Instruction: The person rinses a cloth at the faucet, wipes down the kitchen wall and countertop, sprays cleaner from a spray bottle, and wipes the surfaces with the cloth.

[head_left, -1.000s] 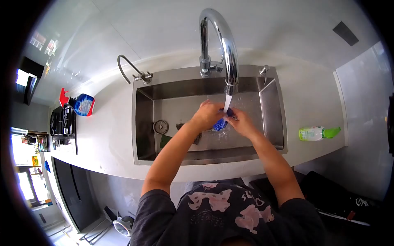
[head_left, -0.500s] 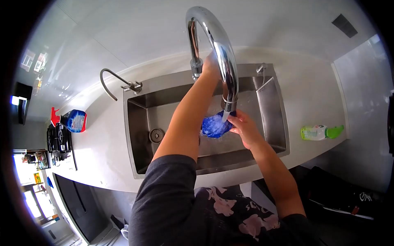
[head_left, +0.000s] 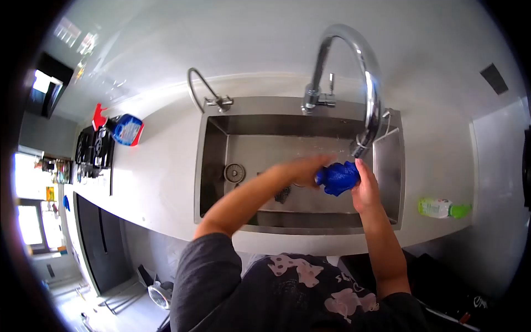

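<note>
A wet, bunched blue cloth (head_left: pixel 339 178) is held up over the sink (head_left: pixel 260 152), just below the tap spout. My right hand (head_left: pixel 366 191) grips its right side, with the thumb pointing up towards the spout. At the cloth's left edge is my left hand (head_left: pixel 311 169), smeared by motion, so its fingers and any contact are unclear. No stream of water shows from the chrome tap (head_left: pixel 371 83).
A thin curved second tap (head_left: pixel 218 102) stands behind the sink's left end. On the counter lie a blue spray bottle with a red trigger (head_left: pixel 127 130), at left, and a green-capped bottle (head_left: pixel 440 208), at right. A round drain (head_left: pixel 234 173) is in the sink floor.
My left hand has come down from the tap base to the cloth. The water stream over the cloth has stopped. The cloth looks more bunched, and the camera view has shifted.
</note>
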A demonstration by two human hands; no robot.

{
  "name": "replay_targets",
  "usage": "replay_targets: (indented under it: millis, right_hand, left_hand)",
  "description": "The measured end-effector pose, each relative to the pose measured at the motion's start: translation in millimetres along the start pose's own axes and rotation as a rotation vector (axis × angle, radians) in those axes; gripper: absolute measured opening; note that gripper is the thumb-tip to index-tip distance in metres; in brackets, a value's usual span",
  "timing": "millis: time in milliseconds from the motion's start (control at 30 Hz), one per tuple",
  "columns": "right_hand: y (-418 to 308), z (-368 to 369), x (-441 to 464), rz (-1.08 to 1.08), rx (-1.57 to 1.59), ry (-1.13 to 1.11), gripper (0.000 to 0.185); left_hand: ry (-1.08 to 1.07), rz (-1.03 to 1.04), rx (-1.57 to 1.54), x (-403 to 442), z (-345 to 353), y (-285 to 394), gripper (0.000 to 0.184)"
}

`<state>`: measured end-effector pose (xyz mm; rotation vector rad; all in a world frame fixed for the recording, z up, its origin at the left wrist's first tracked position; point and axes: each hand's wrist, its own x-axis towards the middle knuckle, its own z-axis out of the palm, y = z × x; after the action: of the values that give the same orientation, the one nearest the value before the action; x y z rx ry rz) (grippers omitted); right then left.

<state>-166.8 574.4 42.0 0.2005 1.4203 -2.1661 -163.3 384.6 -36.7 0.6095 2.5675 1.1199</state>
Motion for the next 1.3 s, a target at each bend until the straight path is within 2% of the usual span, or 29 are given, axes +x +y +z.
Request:
replay_targets:
  millis: [67, 100, 133, 233, 267, 300, 367, 400, 433, 500, 567, 633, 667, 700, 733, 767, 800, 833, 867, 900, 967, 1033, 1100, 1167, 1200, 1233, 1267, 1300]
  right_hand:
    - [8, 2, -2, 0.027, 0.035, -0.017, 0.013]
    - [20, -6, -2, 0.038, 0.131, -0.082, 0.010]
    - [26, -12, -1, 0.048, 0.227, -0.145, 0.011]
    - [35, -28, -1, 0.084, 0.120, -0.111, 0.013]
    - [53, -48, 13, 0.078, -0.066, -0.210, 0.034]
    - [61, -45, 19, 0.082, -0.069, -0.217, 0.034]
    - [70, -27, 34, 0.349, 0.167, -0.370, 0.056]
    - [73, -17, 37, 0.401, 0.106, -0.480, 0.076]
    - [75, -8, 37, 0.404, 0.101, -0.486, 0.076]
    - [75, 13, 32, 0.553, 0.330, -0.727, 0.086]
    - [70, 26, 28, 0.580, 0.398, -0.792, 0.090]
    - [66, 29, 29, 0.598, 0.362, -0.995, 0.079]
    - [70, 21, 35, 0.598, 0.363, -0.995, 0.079]
    - [77, 7, 47, 0.669, 0.194, -0.872, 0.072]
    - [79, 6, 52, 0.732, 0.027, -0.743, 0.067]
    - [82, 5, 56, 0.730, 0.027, -0.741, 0.067]
    - [79, 13, 59, 0.729, -0.031, -0.661, 0.061]
    - [76, 21, 62, 0.727, -0.084, -0.578, 0.055]
    - [72, 28, 66, 0.757, -0.139, -0.599, 0.045]
    - [71, 34, 71, 0.754, -0.135, -0.588, 0.045]
    - [71, 45, 78, 0.836, -0.505, -0.663, 0.036]
    - [69, 67, 77, 0.815, -0.728, -0.700, 0.026]
    - [56, 89, 74, 0.708, -0.988, -0.693, 0.034]
    - [67, 84, 77, 0.447, -1.067, -0.700, 0.041]
    - [75, 81, 82, 0.261, -1.184, -0.657, 0.047]
    - [80, 81, 85, 0.263, -1.178, -0.635, 0.047]
    - [86, 81, 88, 0.129, -1.435, -0.591, 0.049]
    - [88, 82, 88, -0.012, -1.689, -0.538, 0.051]
  left_hand:
    - [0.118, -0.064, -0.493, -29, 21, 23, 0.068]
    - [0.184, -0.122, -0.634, -35, 26, 29, 0.066]
    - [0.200, -0.123, -0.631, -43, 26, 30, 0.066]
    - [0.320, -0.185, -0.722, -67, 22, 34, 0.062]
    - [0.299, -0.209, -0.739, -74, 17, 39, 0.061]
    - [0.277, -0.233, -0.755, -80, 11, 44, 0.060]
    - [0.267, -0.220, -0.780, -88, 0, 48, 0.058]
    - [0.203, -0.220, -0.903, -89, -4, 48, 0.058]
    - [0.136, -0.220, -1.026, -90, -7, 47, 0.057]
    - [0.162, -0.243, -1.023, -92, -7, 36, 0.061]
    - [0.185, -0.268, -1.020, -95, -9, 20, 0.064]
    - [0.265, -0.210, -0.012, -101, -23, 12, 0.073]
    - [0.308, -0.234, 0.040, -103, -26, 11, 0.080]
    - [0.307, -0.232, 0.042, -108, -35, 17, 0.080]
    - [0.332, -0.197, -0.091, -113, -43, 21, 0.081]
    - [0.355, -0.163, -0.226, -118, -48, 22, 0.082]
    - [0.327, -0.033, 0.016, -122, -47, 16, 0.085]
    - [0.321, -0.028, 0.015, -123, -44, 10, 0.085]
    - [0.345, 0.071, 0.434, -122, -39, 5, 0.084]
    - [0.363, 0.174, 0.851, -121, -37, 1, 0.083]
    - [0.389, 0.224, 0.912, -114, -40, -7, 0.078]
    - [0.321, 0.193, 0.718, -102, -38, -14, 0.072]
    - [0.313, 0.133, 0.780, -97, -32, -23, 0.066]
    - [0.183, -0.017, 0.698, -90, -35, -21, 0.058]
    - [0.177, 0.004, 0.693, -85, -34, -22, 0.058]
    - [0.107, -0.125, 0.654, -79, -32, -25, 0.050]
    - [0.036, -0.255, 0.615, -73, -30, -29, 0.042]
    - [0.030, -0.240, 0.616, -68, -27, -35, 0.042]
